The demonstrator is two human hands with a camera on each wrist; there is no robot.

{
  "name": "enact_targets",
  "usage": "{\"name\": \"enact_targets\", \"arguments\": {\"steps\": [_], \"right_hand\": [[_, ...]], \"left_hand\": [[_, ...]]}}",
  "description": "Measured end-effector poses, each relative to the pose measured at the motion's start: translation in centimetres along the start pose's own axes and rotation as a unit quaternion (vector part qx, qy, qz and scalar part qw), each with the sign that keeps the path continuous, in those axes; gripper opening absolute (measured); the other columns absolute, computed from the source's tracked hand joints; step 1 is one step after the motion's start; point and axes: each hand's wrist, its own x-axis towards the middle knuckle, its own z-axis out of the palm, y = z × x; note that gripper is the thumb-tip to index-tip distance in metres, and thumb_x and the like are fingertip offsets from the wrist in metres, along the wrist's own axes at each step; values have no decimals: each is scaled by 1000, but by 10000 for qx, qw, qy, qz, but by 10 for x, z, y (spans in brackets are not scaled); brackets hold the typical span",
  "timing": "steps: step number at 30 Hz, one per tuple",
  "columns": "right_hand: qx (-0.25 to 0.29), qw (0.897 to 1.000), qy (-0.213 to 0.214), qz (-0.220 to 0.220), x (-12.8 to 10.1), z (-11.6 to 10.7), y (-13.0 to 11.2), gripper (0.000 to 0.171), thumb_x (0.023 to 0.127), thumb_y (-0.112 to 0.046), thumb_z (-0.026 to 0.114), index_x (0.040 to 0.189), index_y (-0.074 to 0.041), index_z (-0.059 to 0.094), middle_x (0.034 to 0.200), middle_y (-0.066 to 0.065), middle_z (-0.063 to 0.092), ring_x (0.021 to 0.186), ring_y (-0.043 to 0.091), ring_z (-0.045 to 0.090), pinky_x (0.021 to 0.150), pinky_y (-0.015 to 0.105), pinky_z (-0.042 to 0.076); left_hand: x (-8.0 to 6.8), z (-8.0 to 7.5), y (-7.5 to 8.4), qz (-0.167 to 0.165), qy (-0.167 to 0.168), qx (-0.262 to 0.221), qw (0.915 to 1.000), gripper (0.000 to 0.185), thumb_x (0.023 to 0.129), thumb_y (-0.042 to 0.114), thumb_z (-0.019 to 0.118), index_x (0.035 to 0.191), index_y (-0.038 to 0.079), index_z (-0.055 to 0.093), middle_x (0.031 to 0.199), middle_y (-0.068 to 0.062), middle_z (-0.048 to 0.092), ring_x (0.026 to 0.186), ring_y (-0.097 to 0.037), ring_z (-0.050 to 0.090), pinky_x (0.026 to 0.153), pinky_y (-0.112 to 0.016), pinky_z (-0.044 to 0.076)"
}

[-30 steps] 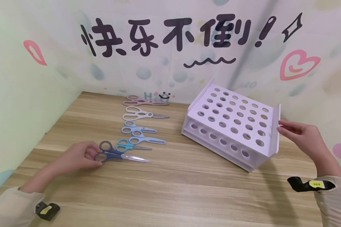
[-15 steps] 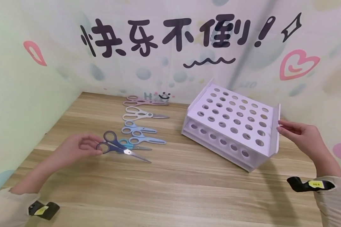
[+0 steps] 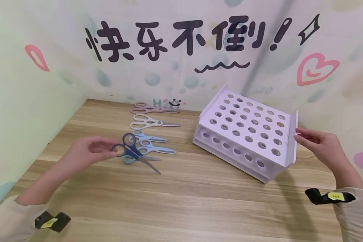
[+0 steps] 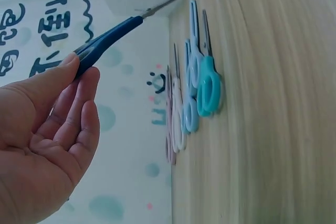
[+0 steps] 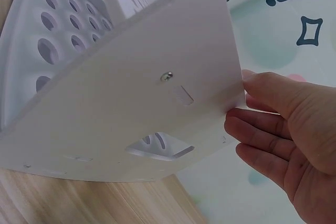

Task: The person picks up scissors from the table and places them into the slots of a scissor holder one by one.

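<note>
- Six pairs of scissors are in view, all left of a white rack (image 3: 247,124) full of round holes.
- Dark blue scissors (image 3: 135,152) are left of the rack, raised by the handles; whether the blade tip touches the wooden table (image 3: 184,201) I cannot tell.
- The left hand (image 3: 84,151), well apart from the rack, grasps these scissors, pinching a handle ring between thumb and fingers, while the blades slant down toward the rack's side of the table.
- Teal scissors (image 4: 208,66) lie on the table, left of the rack, partly covered in the head view by the dark blue pair.
- Two light blue pairs, one nearer (image 3: 158,148) and one farther (image 3: 153,138), lie just behind the teal pair, blades toward the rack.
- White scissors (image 3: 159,123) lie behind those, also left of the rack and pointing at it.
- Pink scissors (image 3: 157,109) lie farthest back in that row, near the printed backdrop (image 3: 115,90).
- The right hand (image 3: 326,149), at the rack's right side, grasps the edge of its side panel (image 5: 115,98) between thumb and fingers.
- The backdrop behind the rack carries large dark characters and a pink heart (image 3: 302,75).
</note>
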Motion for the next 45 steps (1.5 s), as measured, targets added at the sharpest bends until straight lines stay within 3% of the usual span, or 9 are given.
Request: {"name": "enact_targets", "arguments": {"steps": [9,17,24,32,40,45], "right_hand": [[-62,10000,27,-2,0,0,0,49,87,-20,64,122,11,50,87,-37,49,74,-17,52,61,5,43],[-91,10000,12,30,1,0,1,50,87,-22,64,123,11,50,88,-37,48,74,-18,51,60,5,43],[-74,9999,74,-42,1,-1,2,49,86,-21,65,121,11,51,88,-37,49,75,-18,52,61,5,43],[-5,10000,45,43,1,0,1,50,87,-21,64,123,10,50,87,-36,50,75,-17,52,62,5,43],[86,9999,93,-10,0,0,4,48,87,-20,64,123,8,51,88,-35,51,76,-16,53,62,5,43],[52,9999,116,72,1,1,3,49,86,-23,65,123,7,52,88,-36,51,76,-16,53,63,4,43]], "left_hand": [[13,8,23,-92,2,300,9995,41,81,31,69,117,11,64,104,-6,66,91,-15,62,75,-26,51],[36,14,46,469,-162,115,9987,32,83,16,69,112,5,66,97,-12,67,82,-14,64,72,-25,52],[61,17,69,815,-153,120,9965,30,82,13,70,110,6,67,99,-11,67,81,-14,65,70,-24,52],[85,21,99,1311,-279,-420,9901,29,82,8,69,110,2,66,105,-12,65,83,-16,65,73,-25,52],[112,36,120,1356,-233,-539,9890,28,81,7,69,109,8,68,102,-7,66,83,-19,65,73,-27,52],[126,45,135,1277,-234,-671,9893,28,81,9,70,109,11,68,101,-4,67,79,-17,64,58,-23,49]]}}
